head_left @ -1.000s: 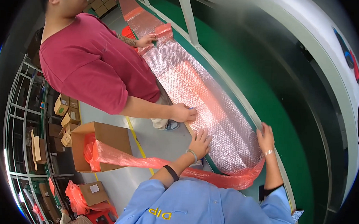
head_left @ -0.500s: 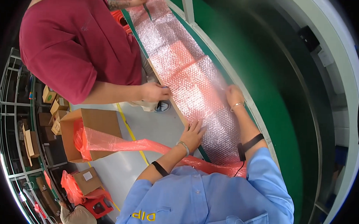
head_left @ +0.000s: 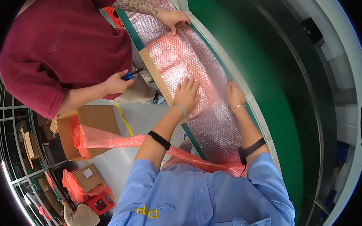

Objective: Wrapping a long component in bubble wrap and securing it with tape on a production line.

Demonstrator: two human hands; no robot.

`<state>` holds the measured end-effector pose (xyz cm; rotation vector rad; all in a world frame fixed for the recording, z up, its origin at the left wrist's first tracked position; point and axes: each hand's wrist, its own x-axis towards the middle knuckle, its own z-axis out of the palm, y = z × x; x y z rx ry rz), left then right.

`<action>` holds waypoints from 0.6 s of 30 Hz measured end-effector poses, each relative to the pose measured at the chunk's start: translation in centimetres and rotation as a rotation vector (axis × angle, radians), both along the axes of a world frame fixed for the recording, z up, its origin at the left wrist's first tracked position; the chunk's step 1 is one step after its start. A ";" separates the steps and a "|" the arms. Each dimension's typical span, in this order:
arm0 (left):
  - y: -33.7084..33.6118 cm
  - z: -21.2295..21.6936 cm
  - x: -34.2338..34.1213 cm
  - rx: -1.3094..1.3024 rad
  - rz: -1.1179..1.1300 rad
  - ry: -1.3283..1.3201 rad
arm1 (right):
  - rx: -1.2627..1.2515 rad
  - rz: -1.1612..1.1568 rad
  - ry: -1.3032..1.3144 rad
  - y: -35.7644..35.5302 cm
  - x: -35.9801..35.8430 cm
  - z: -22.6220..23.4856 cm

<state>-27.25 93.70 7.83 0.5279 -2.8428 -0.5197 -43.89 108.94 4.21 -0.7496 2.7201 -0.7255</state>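
Observation:
A long sheet of bubble wrap, silvery with pinkish-red areas, lies along a narrow green worktable. My left hand rests on it, palm down with fingers spread, over a shiny pinkish part. At the sheet's right edge my right hand has its fingers curled in, pinching the wrap's edge; the fingertips are partly hidden. Across from my left side, a co-worker in a dark red shirt presses one hand on the wrap farther up. The co-worker's other hand holds a blue-and-black handled tool off the table.
A brown cardboard strip lines the table's left edge; a pale rail borders the right. Red bubble wrap stretches from an open carton to the table near my waist. A red stool and shelving stand at left.
My left hand has slid forward along the wrap; my right hand stays at its edge. The co-worker's far hand has come nearer onto the wrap, and the near hand has drawn back with the tool.

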 end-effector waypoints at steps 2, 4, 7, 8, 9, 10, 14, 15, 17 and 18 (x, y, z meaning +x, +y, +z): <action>-0.8 -1.1 -0.1 -0.108 0.010 -0.188 | -0.024 -0.003 0.016 0.2 0.0 -0.2; -0.5 -2.1 0.4 -0.099 0.027 -0.210 | -0.035 -0.003 0.019 0.2 0.1 -0.4; -0.3 -2.5 1.0 -0.090 0.060 -0.241 | 0.005 -0.019 -0.056 0.1 0.1 0.1; -0.3 -2.4 1.0 -0.084 0.056 -0.249 | 0.003 -0.018 -0.056 0.0 0.1 0.1; -0.4 -2.3 1.0 -0.077 0.052 -0.256 | 0.001 -0.021 -0.053 -0.1 0.2 0.0; -0.5 -2.2 1.1 -0.072 0.048 -0.262 | 0.000 -0.023 -0.050 -0.1 0.2 0.0; -0.6 -2.3 1.5 -0.064 0.028 -0.270 | -0.019 -0.008 0.009 -0.1 0.0 -0.6; -0.5 -2.3 1.5 -0.066 0.031 -0.265 | -0.029 0.001 0.038 -0.2 0.0 -0.6; -0.3 -2.3 1.6 -0.079 0.049 -0.256 | -0.024 0.004 0.045 -0.3 0.2 -0.6; -0.2 -2.3 1.6 -0.086 0.058 -0.250 | -0.017 0.003 0.049 -0.3 0.3 -0.5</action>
